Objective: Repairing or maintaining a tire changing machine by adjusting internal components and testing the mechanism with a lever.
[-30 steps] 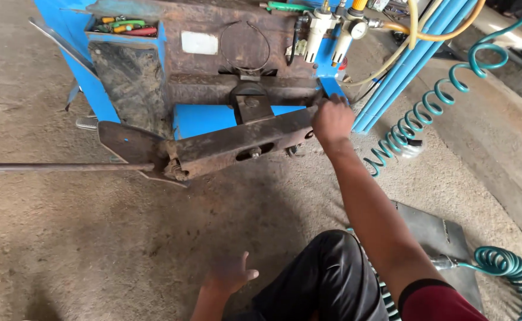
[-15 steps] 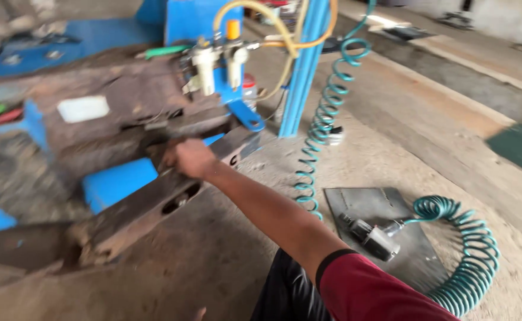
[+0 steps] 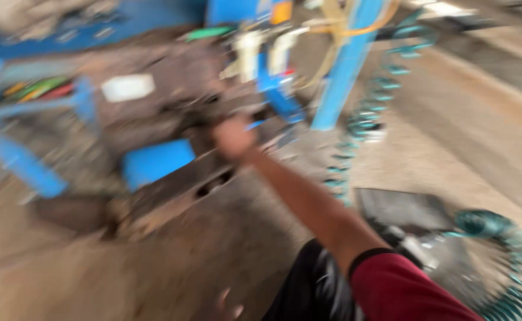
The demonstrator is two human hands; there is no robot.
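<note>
Heavily blurred throughout. At far left, a blue-painted steel machine frame [image 3: 17, 163] with a small tray of green and red hand tools [image 3: 35, 89]. Further right, a white rectangular label [image 3: 128, 87] on the grimy dark body. Below, a long rusty brown steel bar [image 3: 172, 199] slanting down-left over the dusty concrete floor [image 3: 65, 279]. Low down at centre, only the fingertips of the left hand [image 3: 228, 306] showing, grip impossible to tell. Right hand [image 3: 233, 138] stretched forward, apparently curled around the upper end of that bar, touching it. Judging by this, bar gripped but not swung or freed. At right, a teal coiled air hose [image 3: 499, 238] beside a flat grey metal plate [image 3: 403, 208].
</note>
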